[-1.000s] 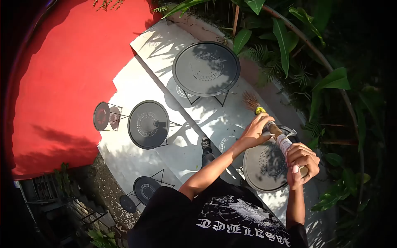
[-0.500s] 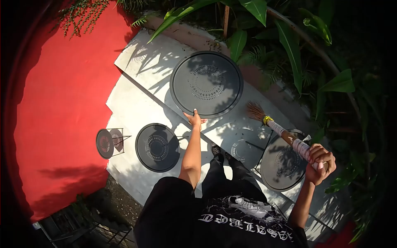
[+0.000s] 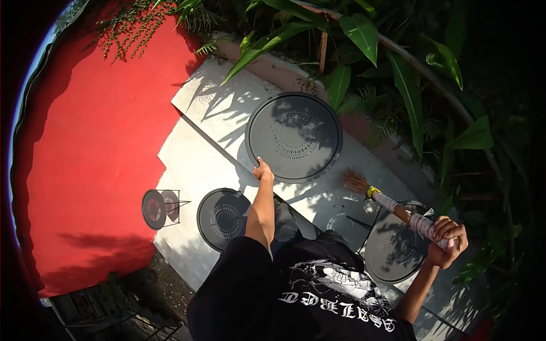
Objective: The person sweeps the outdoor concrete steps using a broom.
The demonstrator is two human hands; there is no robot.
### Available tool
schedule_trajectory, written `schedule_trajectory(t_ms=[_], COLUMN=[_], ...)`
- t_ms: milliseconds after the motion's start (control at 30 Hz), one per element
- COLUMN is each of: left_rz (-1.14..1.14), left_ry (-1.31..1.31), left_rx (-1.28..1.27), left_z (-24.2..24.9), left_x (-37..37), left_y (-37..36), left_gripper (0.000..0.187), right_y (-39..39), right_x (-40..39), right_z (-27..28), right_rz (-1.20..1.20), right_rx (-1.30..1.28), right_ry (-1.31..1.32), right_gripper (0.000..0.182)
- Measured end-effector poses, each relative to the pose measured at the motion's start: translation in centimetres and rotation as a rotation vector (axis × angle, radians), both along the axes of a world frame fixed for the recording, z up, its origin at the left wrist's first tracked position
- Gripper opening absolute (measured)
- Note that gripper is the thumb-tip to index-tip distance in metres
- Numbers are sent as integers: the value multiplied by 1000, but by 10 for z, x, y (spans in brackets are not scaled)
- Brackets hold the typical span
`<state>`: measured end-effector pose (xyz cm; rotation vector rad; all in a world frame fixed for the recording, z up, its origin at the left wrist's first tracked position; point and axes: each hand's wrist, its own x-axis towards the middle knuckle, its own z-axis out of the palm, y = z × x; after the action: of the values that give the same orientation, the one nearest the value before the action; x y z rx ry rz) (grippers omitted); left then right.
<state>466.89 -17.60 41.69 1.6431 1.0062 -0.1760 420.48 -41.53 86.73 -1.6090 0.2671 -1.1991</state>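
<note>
My left hand (image 3: 263, 170) grips the near-left rim of a large round dark-grey table (image 3: 293, 133) with a pattern of small holes in its top. The thumb lies over the edge, and the other fingers are mostly hidden beneath it. In my right hand (image 3: 449, 241) is the wrapped handle of a short twig broom (image 3: 398, 209), held tightly. Its brown bristles (image 3: 355, 181) point up and left, below the large table's right side. Under the broom and my right hand stands a round dark stool or small table (image 3: 398, 250).
Another round dark top (image 3: 223, 219) stands left of my left forearm. A smaller round stool (image 3: 153, 209) is by the red wall (image 3: 96, 170). Leafy plants (image 3: 409, 102) crowd the right and far edge of the pale concrete floor (image 3: 199, 128).
My left hand has shifted leftward along the table's rim and closed more around it. My body leans farther forward, hiding my shoes. The broom stays in my right hand, and the view has tilted slightly.
</note>
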Motion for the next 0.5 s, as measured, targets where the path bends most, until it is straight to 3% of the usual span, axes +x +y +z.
schedule_trajectory(t_ms=[33, 100, 233, 300, 433, 500], left_rz=[10, -107, -340, -418, -462, -419], left_ry=[-44, -146, -181, -209, -242, -184], left_rx=[192, 187, 231, 285, 183, 189], left_z=[-30, -36, -4, -17, -27, -4], left_x=[20, 54, 150, 196, 293, 334], left_y=[-1, 12, 33, 53, 102, 127], left_gripper=[60, 55, 42, 38, 46, 45], right_y=[0, 5, 28, 46, 73, 81], right_x=[5, 22, 109, 154, 232, 266], right_z=[-1, -2, -12, -4, 22, 26], right_rz=[-11, -17, -94, -130, -149, -142], right_rx=[5, 9, -75, -95, -140, -86], right_ry=[-1, -16, 67, 125, 171, 159], right_gripper=[25, 28, 29, 30, 31, 28])
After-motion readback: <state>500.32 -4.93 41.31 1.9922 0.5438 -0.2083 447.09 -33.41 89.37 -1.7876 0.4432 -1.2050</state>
